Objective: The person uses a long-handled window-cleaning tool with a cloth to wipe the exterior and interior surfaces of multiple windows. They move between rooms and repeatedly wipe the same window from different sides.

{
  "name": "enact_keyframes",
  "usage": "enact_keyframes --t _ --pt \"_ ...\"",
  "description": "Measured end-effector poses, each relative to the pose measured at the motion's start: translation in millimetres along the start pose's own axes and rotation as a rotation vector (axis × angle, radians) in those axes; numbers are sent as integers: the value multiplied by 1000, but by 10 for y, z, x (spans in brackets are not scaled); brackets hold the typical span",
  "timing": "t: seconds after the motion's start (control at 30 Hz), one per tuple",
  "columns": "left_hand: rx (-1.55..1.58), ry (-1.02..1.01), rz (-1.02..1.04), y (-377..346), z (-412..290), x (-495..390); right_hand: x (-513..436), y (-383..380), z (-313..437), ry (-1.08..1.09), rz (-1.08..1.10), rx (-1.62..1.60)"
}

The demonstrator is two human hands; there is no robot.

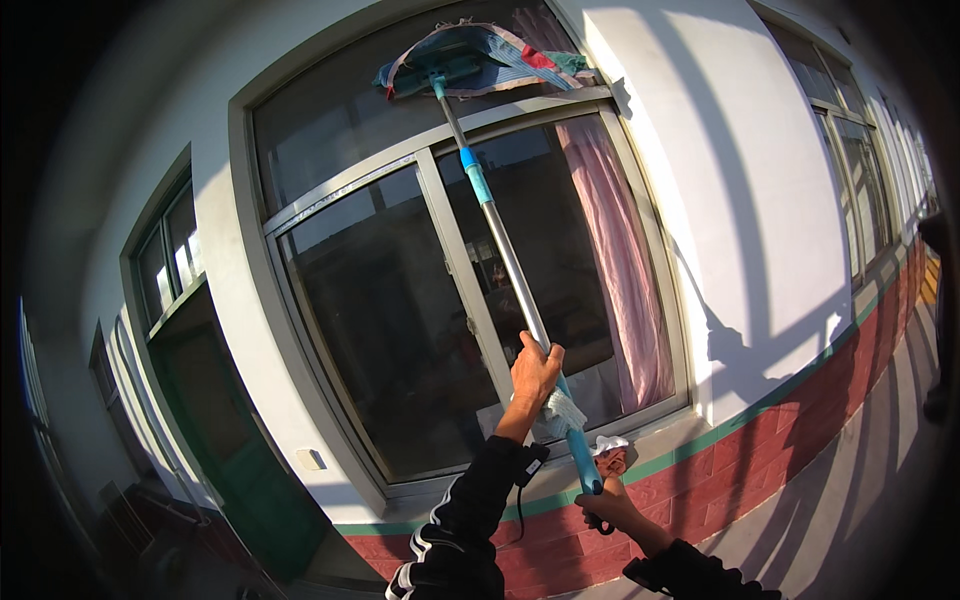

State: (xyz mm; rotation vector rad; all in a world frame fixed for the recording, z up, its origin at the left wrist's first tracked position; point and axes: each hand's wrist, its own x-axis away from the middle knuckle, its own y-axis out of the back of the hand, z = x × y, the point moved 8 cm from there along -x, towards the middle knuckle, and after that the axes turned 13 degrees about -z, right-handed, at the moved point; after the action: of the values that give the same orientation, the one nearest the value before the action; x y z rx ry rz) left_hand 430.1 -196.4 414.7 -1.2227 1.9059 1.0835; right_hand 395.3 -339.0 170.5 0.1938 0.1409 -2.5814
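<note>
My left hand (537,369) grips the metal tube of a telescopic mop pole (510,259) partway up. Lower down, my right hand (613,504) is closed around the blue handle end, where a dark loop hangs. The pole rises to a flat mop head (442,66) with a striped blue cloth (510,56) with red and green patches draped over it, in front of the upper window pane (322,142). A whitish cloth (564,414) is wrapped around the pole just below my left hand.
A red and white rag (611,455) lies on the window sill (675,439). Sliding panes and a pink curtain (619,270) are below the mop head. A green door (232,442) stands at left. Red tiled wall base (750,457) and paved ground (825,480) run to the right.
</note>
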Motion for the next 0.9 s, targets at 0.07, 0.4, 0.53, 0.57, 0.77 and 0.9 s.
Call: enact_keyframes --t 0.07,0.4,0.53,0.57,0.77,0.9 --pt "-8 31 45 229 291 493 370 -264 -410 -86 -11 -4" --pt "20 146 7 1158 874 889 1035 -1096 -467 -224 88 74" --pt "32 47 -73 1441 907 -288 193 -1460 236 -6 63 166" --pt "-6 62 -102 1557 924 -598 -3 -1599 492 79 42 189" --pt "-212 -129 -309 2371 739 -1898 -632 -2339 1612 287 -2 117" --pt "-519 -52 -228 2482 1130 -1726 -550 -2890 1214 223 48 -24"
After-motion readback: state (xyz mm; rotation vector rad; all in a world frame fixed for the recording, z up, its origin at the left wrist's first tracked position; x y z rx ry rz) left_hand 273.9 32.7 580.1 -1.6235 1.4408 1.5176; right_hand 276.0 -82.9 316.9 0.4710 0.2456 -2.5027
